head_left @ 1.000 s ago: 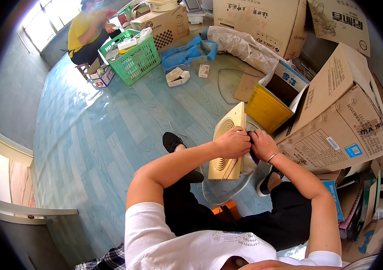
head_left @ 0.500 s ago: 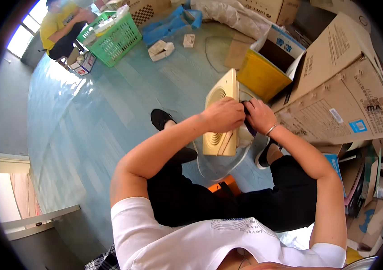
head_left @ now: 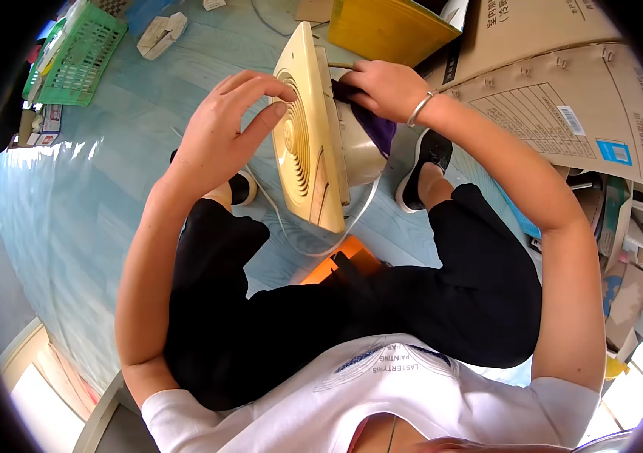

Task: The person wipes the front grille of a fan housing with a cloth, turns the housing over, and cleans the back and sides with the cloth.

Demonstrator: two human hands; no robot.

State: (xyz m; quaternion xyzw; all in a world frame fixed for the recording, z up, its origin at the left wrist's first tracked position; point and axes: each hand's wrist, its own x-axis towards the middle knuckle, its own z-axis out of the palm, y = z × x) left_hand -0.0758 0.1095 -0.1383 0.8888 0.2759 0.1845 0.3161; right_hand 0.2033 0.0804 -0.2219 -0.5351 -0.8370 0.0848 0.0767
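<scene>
A yellowed square exhaust fan stands on edge between my legs, its round ringed grille turned to the left. My left hand is beside the grille, thumb and fingers apart, holding nothing. Its fingertips overlap the grille, and I cannot tell if they touch. On the other side my right hand grips a dark purple cloth, which hangs over the fan's pale round rear housing. The right fingertips are partly hidden by the cloth and the frame. A white cord loops across the floor below the fan.
An orange object lies in front of me. Large cardboard boxes and a yellow box stand at the right and far side. A green plastic basket is at the far left on the blue floor.
My left hand has come away from beside the right hand to the grille side and opened. The right hand keeps the cloth at the rear housing. My view has tilted down.
</scene>
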